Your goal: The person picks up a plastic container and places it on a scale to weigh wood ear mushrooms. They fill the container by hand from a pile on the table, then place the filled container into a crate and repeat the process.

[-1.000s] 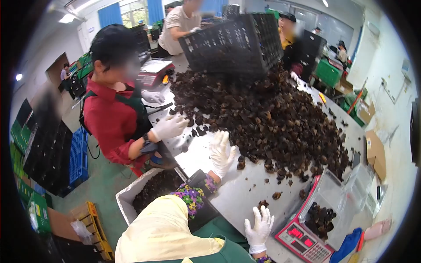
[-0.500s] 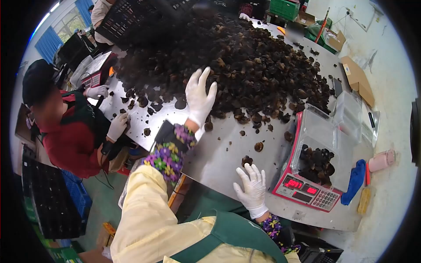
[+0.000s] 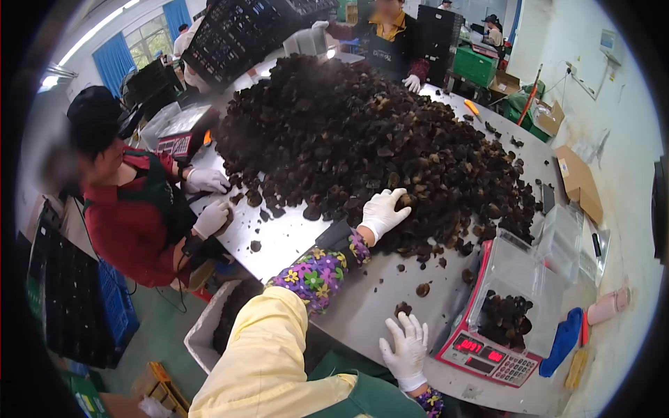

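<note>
A large heap of dark, curled wood ear mushrooms [image 3: 327, 132] covers the table. At its near edge my gloved left hand [image 3: 383, 213] has its fingers curled around a brownish mushroom piece [image 3: 404, 202]. Nearer to me, my gloved right hand [image 3: 405, 352] is held open over the table's front edge, fingers spread and holding nothing. A loose mushroom [image 3: 403, 308] lies just beyond its fingertips. To the right, a red-framed digital scale [image 3: 481, 355] with lit red digits bears a clear plastic container [image 3: 533, 279] with a clump of mushrooms [image 3: 505, 317] in it.
At the left, a co-worker in a red shirt [image 3: 129, 216] has both gloved hands at the table; another person [image 3: 390, 42] stands beyond the heap. A black crate [image 3: 244, 38] is tilted over its back left. Clear containers [image 3: 561, 237] and a blue cloth [image 3: 561, 345] lie right.
My left hand has moved right and down onto the heap's near edge, its spread fingers now curled around a mushroom piece. My right hand stays open. The head view has tilted up.
</note>
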A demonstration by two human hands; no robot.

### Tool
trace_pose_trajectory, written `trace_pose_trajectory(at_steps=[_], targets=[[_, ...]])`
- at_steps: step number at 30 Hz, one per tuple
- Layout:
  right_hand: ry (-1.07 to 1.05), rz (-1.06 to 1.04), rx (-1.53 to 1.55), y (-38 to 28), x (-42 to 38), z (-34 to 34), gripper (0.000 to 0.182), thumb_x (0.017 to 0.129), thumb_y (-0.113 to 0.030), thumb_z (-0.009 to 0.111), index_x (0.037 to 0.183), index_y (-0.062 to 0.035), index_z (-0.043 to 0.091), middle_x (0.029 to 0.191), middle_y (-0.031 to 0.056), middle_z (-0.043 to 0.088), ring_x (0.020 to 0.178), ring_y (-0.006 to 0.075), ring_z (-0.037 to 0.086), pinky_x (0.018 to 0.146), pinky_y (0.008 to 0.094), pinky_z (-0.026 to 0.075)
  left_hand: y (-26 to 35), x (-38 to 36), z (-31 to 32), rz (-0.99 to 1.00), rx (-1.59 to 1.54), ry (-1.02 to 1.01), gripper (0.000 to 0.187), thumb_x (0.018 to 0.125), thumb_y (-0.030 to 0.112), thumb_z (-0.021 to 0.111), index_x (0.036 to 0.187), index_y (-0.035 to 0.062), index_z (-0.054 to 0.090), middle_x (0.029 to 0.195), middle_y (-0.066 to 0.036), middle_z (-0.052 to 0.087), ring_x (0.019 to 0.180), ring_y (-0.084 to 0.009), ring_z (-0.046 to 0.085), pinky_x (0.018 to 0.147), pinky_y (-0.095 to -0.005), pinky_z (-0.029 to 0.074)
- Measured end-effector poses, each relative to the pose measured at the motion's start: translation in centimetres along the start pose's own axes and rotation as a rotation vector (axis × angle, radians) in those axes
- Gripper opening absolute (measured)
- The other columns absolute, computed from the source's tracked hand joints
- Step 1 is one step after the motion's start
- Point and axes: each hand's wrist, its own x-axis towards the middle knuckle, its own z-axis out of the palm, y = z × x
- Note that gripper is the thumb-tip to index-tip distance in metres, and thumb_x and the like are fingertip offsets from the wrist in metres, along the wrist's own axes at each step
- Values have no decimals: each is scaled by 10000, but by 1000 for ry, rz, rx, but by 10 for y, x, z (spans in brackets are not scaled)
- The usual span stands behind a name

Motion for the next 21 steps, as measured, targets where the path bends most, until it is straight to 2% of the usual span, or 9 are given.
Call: trace_pose_trajectory(at_steps=[2,4,5,8,12,15,18,20,21], targets=[[33,-5,21,1,1,1,481,814,-302,719,1268,-170,631,1394,111,521,1325,346,443,1128,592,295,11,-24,1,32,51,27,492,851,425,687,1295,232,598,1091,-134,620,1029,-352,622,856,-464,524],[38,-1,21,-1,1,0,482,825,-279,710,1284,-162,617,1405,116,516,1339,348,437,1139,589,286,22,-50,-5,194,59,77,480,842,374,706,1287,220,612,1071,-123,622,1033,-327,618,841,-452,516],[36,-2,28,-2,1,-1,479,837,-272,701,1294,-158,610,1409,120,515,1338,351,438,1141,579,288,30,-66,-11,271,69,65,492,831,338,718,1297,215,619,1086,-114,621,1057,-310,603,873,-449,491],[36,8,30,-3,-2,-1,480,847,-262,686,1305,-149,599,1414,129,512,1331,346,444,1141,555,287,47,-115,-12,527,129,63,515,830,332,721,1322,222,618,1268,-148,600,1269,-342,512,1055,-549,381],[45,25,12,-5,-12,3,463,843,-252,689,1287,-147,609,1370,122,533,1319,333,455,1133,552,297,62,-181,-23,560,78,-159,452,847,306,699,1284,211,637,1362,-170,547,1366,-357,438,1104,-584,342],[53,-7,33,-5,-27,3,417,836,-228,695,1239,-140,632,1329,112,552,1301,325,471,1120,550,314,58,-222,-24,577,37,-171,444,845,296,700,1275,202,640,1375,-168,537,1357,-365,444,1088,-585,356],[76,-31,70,-6,-37,0,367,832,-197,698,1190,-133,651,1293,99,575,1265,315,503,1098,543,344,48,-246,-33,505,-30,-128,406,843,285,704,1226,159,659,1352,-153,548,1342,-371,450,1065,-579,384],[93,-32,96,-6,-38,-3,344,830,-181,698,1168,-130,659,1275,91,589,1240,308,526,1083,537,364,41,-257,-36,443,-151,-34,345,836,235,718,1171,156,692,1358,-134,548,1330,-375,458,1052,-531,410],[113,-26,117,-6,-38,-5,337,833,-168,694,1166,-129,661,1253,86,604,1212,301,549,1069,527,383,43,-261,-42,415,-144,81,254,830,158,729,1084,136,718,1206,-119,621,1178,-350,569,950,-451,482]])
